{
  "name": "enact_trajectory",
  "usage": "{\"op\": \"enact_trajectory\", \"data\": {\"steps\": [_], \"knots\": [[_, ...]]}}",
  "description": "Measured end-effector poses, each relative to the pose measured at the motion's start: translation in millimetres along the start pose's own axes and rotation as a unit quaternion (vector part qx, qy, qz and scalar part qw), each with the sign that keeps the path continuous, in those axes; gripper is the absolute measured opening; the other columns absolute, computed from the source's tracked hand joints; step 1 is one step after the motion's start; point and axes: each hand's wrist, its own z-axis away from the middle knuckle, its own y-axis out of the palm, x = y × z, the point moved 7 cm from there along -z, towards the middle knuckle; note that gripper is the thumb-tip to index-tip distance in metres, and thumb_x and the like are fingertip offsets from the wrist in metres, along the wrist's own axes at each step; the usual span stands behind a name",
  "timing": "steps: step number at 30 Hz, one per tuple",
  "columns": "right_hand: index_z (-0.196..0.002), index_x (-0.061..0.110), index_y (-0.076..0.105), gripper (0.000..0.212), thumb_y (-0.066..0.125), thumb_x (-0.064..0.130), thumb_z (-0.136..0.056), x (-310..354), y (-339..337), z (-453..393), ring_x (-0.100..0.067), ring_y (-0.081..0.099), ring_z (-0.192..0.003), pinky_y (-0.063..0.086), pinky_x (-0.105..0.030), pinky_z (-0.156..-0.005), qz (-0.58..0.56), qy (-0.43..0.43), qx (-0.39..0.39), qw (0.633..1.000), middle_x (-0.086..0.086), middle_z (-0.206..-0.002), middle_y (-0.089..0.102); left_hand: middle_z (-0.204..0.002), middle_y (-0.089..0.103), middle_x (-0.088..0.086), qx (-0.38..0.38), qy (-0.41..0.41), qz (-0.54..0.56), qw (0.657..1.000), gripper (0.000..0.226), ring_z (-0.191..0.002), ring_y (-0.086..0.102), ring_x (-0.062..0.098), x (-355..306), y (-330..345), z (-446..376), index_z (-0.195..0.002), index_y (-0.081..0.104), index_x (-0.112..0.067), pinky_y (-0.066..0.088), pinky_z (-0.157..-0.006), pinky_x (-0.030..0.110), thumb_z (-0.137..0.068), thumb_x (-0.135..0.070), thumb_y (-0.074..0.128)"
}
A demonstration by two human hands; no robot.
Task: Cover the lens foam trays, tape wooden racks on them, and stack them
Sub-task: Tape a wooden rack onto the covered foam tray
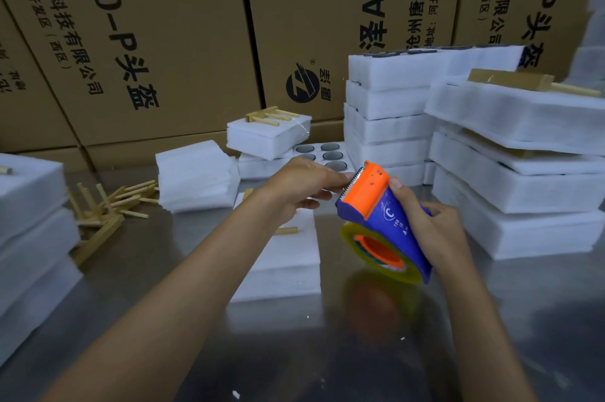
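Fingers of the right hand (pixel 435 225) curl around a blue-and-orange tape dispenser (pixel 381 221) held above the metal table (pixel 327 352), while the left hand (pixel 301 189) pinches at its serrated blade end. Below the left hand lies a covered foam tray (pixel 281 267) with a wooden rack (pixel 286 230) on top. Behind, an uncovered tray (pixel 324 156) holds dark round lenses. Finished stacks (pixel 517 172) crowd the right edge, and loose racks (pixel 104 208) lie scattered at left.
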Motion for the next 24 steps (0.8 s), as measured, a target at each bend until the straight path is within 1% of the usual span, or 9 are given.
{"op": "enact_trajectory", "data": {"steps": [3,5,7,9,13,17,21,23,24], "knots": [[-0.064,0.012,0.053,0.072,0.069,0.082,-0.064,-4.6,2.2,-0.6,-0.015,0.055,-0.045,0.041,-0.018,-0.042,-0.009,0.024,0.031,0.999,-0.011,-0.054,0.057,-0.071,0.069,-0.007,-0.052,-0.009,0.013,0.999,0.015,-0.079,0.06,0.012,-1.4,0.1,-3.0,-0.078,0.07,-0.017,0.041,-0.066,0.026,-0.082,-0.03,0.077],[-0.062,0.013,0.056,0.07,0.066,0.083,-0.066,-5.7,5.2,-0.1,-0.017,0.061,-0.048,0.047,-0.021,-0.047,0.002,0.044,0.063,0.997,-0.013,-0.058,0.063,-0.069,0.069,-0.005,-0.075,-0.01,0.013,0.997,0.016,-0.072,0.063,0.008,-4.5,-0.3,-5.7,-0.078,0.066,-0.016,0.04,-0.066,0.028,-0.082,-0.027,0.077],[-0.049,0.019,0.053,0.068,0.066,0.082,-0.069,-5.2,4.6,-0.4,-0.014,0.062,-0.045,0.044,-0.018,-0.042,0.021,0.05,0.076,0.996,-0.009,-0.054,0.064,-0.056,0.066,-0.007,-0.079,-0.025,0.024,0.996,0.018,-0.054,0.061,0.002,-3.3,-1.1,-7.4,-0.074,0.062,-0.017,0.038,-0.065,0.028,-0.082,-0.022,0.077],[-0.037,0.024,0.049,0.069,0.065,0.083,-0.068,-0.6,2.5,-1.4,-0.012,0.06,-0.04,0.039,-0.014,-0.037,0.046,0.05,0.083,0.994,-0.005,-0.05,0.063,-0.05,0.063,-0.007,-0.08,-0.034,0.032,0.996,0.019,-0.048,0.056,0.004,-0.4,-2.3,-9.3,-0.069,0.061,-0.017,0.037,-0.062,0.027,-0.082,-0.018,0.076],[-0.048,0.023,0.058,0.065,0.064,0.085,-0.065,13.1,2.8,-9.6,-0.01,0.064,-0.042,0.039,-0.012,-0.035,0.093,0.054,0.097,0.989,-0.001,-0.055,0.07,-0.051,0.063,-0.004,-0.106,-0.036,0.06,0.992,0.013,-0.048,0.055,0.006,1.6,-7.9,-12.3,-0.072,0.066,-0.013,0.039,-0.056,0.025,-0.083,-0.015,0.074],[-0.065,0.021,0.07,0.066,0.065,0.087,-0.062,19.8,1.9,-19.9,-0.011,0.071,-0.055,0.052,-0.027,-0.06,0.135,0.024,0.115,0.984,0.001,-0.063,0.074,-0.044,0.059,-0.005,-0.155,-0.022,0.081,0.984,0.007,-0.039,0.051,0.005,-8.7,-43.8,-18.2,-0.087,0.07,-0.008,0.039,-0.051,0.022,-0.083,-0.012,0.075],[-0.084,0.01,0.076,0.095,0.062,0.097,-0.049,9.5,-2.1,-18.4,-0.018,0.075,-0.065,0.06,-0.038,-0.076,0.187,0.028,0.157,0.969,-0.004,-0.071,0.076,-0.07,0.067,0.002,-0.176,-0.026,0.075,0.981,0.011,-0.053,0.052,0.01,-2.6,-95.7,-20.7,-0.096,0.073,-0.003,0.044,-0.053,0.021,-0.086,-0.009,0.071],[-0.079,0.012,0.077,0.098,0.061,0.101,-0.04,4.0,-3.4,-18.2,-0.021,0.075,-0.068,0.06,-0.04,-0.079,0.209,0.043,0.176,0.961,-0.006,-0.073,0.077,-0.072,0.065,0.002,-0.182,-0.032,0.075,0.98,0.009,-0.055,0.051,0.011,6.8,-115.2,-19.9,-0.094,0.072,-0.004,0.045,-0.056,0.021,-0.087,-0.01,0.072],[-0.072,0.014,0.077,0.095,0.06,0.102,-0.039,3.0,-3.5,-19.0,-0.021,0.075,-0.067,0.059,-0.038,-0.074,0.216,0.043,0.185,0.958,-0.007,-0.072,0.077,-0.071,0.065,0.002,-0.178,-0.035,0.077,0.98,0.009,-0.055,0.052,0.01,11.4,-122.3,-19.8,-0.093,0.072,-0.004,0.046,-0.058,0.022,-0.087,-0.011,0.072]]}}
